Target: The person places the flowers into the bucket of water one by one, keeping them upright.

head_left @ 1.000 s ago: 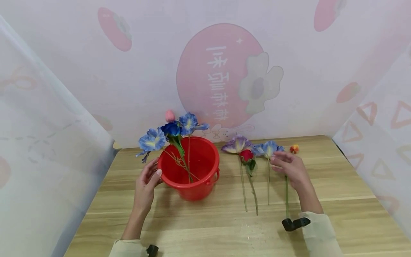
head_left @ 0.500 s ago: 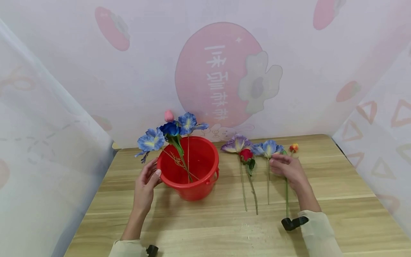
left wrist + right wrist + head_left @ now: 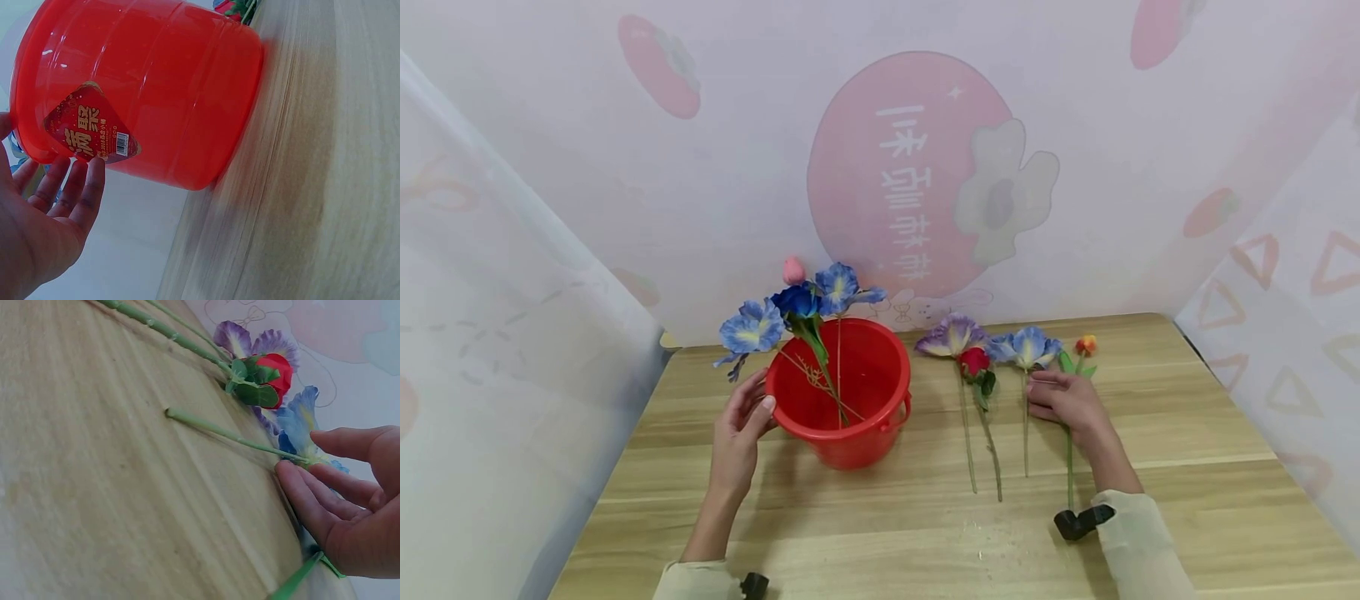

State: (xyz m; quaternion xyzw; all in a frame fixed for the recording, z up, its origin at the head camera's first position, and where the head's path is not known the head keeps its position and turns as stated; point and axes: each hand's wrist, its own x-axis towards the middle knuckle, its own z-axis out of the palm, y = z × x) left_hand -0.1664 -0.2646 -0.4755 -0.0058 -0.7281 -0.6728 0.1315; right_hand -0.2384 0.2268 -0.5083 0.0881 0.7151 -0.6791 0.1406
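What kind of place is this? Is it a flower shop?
Probably not a shop: more likely a small craft or play corner. A wooden table stands inside cartoon-printed curtain walls, with a red bucket holding what look like artificial flowers.

On the red bucket we see a triangular red sticker with large gold Chinese characters, which we read as 满聚, tilted in the left wrist view. Beside them sits a small white barcode patch whose digits are too small for us to read. On the backdrop behind the table, a big pink circle carries white characters that appear mirrored and turned; we cannot read them with certainty.
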